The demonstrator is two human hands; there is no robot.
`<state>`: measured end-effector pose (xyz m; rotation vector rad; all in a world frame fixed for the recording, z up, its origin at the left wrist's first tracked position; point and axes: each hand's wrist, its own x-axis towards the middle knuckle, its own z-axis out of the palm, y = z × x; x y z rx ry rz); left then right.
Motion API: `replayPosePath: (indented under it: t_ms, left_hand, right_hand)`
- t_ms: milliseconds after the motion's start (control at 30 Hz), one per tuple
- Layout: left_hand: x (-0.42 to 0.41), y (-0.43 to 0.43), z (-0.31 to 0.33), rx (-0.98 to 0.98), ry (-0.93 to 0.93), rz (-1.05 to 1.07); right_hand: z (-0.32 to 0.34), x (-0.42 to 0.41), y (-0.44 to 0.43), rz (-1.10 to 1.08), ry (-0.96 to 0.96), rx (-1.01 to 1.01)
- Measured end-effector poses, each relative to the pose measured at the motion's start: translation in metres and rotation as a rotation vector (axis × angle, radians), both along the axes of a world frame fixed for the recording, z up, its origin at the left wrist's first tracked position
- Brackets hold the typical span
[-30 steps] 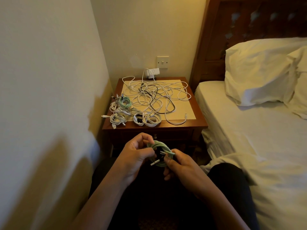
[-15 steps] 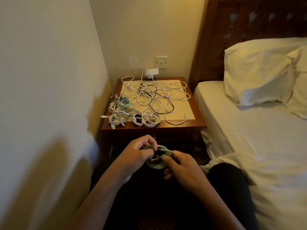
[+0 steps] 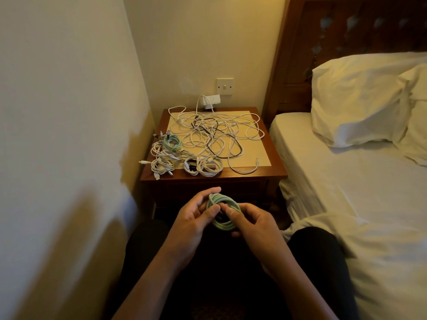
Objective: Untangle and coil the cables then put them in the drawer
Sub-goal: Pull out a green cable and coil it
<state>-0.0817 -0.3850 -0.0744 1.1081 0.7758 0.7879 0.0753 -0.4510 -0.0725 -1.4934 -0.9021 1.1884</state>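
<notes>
Left hand (image 3: 191, 219): fingers clamping green cable coil (image 3: 217, 197), stopping unwinding.
Right hand (image 3: 254, 224): fingers pinching coil's centre, likely tucking end.

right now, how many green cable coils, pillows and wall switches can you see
green coils: 2 (held coil, nightstand coil)
pillows: 2 (big pillow, edge pillow)
wall switch: 1
total: 5
</notes>
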Motion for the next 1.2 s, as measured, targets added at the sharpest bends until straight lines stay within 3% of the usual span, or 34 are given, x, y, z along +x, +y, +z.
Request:
replayPosePath:
  t_ms: [200,300,433,600,733,833,967,1200]
  left_hand:
    - [-0.006,0.004,0.002,0.029,0.066,-0.049]
    - [-0.004,0.002,-0.002,-0.125,-0.058,0.014]
    - [-0.004,-0.004,-0.007,-0.281,-0.183,0.053]
    - [-0.005,-0.004,-0.007,-0.329,-0.332,-0.091]
    - [-0.004,0.0,-0.003,-0.353,-0.339,-0.119]
    - [0.0,-0.002,-0.001,-0.281,-0.221,-0.09]
    - [0.004,-0.008,-0.006,-0.062,0.111,-0.024]
    - [0.004,-0.011,-0.004,0.287,0.456,0.066]
  right_hand:
    - [0.0,0.015,0.001,-0.016,0.056,0.012]
    - [-0.004,0.019,0.0,0.117,0.16,0.003]
    - [-0.008,0.019,0.001,0.129,0.109,-0.007]
    - [-0.008,0.023,0.005,0.087,0.162,-0.022]
    - [-0.009,0.021,0.005,0.07,0.199,-0.052]
    - [-0.009,0.019,0.005,0.07,0.203,-0.067]
    - [-0.007,0.016,0.004,0.085,0.131,-0.067]
    - [-0.011,0.014,0.003,0.065,0.047,-0.057]
